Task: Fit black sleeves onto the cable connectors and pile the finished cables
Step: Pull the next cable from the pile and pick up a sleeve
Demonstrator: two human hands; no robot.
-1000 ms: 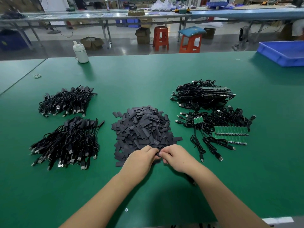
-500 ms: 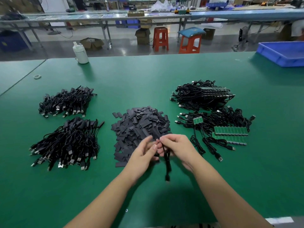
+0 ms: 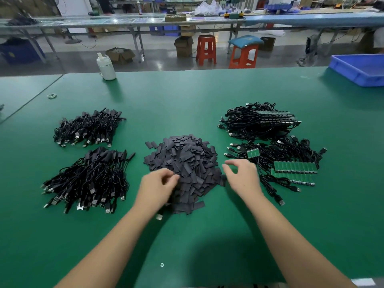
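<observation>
Hovering over the near left edge of the heap of black sleeves (image 3: 182,169), my left hand (image 3: 156,189) had its fingers curled in, blurred, and I could not tell whether they pinched anything; a small metal plug (image 3: 159,217) showed just below its wrist on the counter (image 3: 187,96). My right hand (image 3: 242,176) hung above the gap between the sleeves and the unsleeved cables (image 3: 276,156), fingers loosely spread and bent, holding nothing. Those cables lay tangled at right with rows of green circuit boards (image 3: 295,167) on their near side, and a second bundle (image 3: 257,121) sat just beyond them. Two piles of finished cables lay to the left, the nearer pile (image 3: 89,179) and the farther pile (image 3: 89,126), apart from the sleeves by a strip of green. Open green surface stretched in front of me and toward the far edge, where a white bottle (image 3: 106,66) stood. A blue bin (image 3: 359,68) sat at the far right corner. Beyond the counter I saw orange stools (image 3: 205,49), cardboard boxes (image 3: 184,46) on the floor and a long workbench (image 3: 187,19).
</observation>
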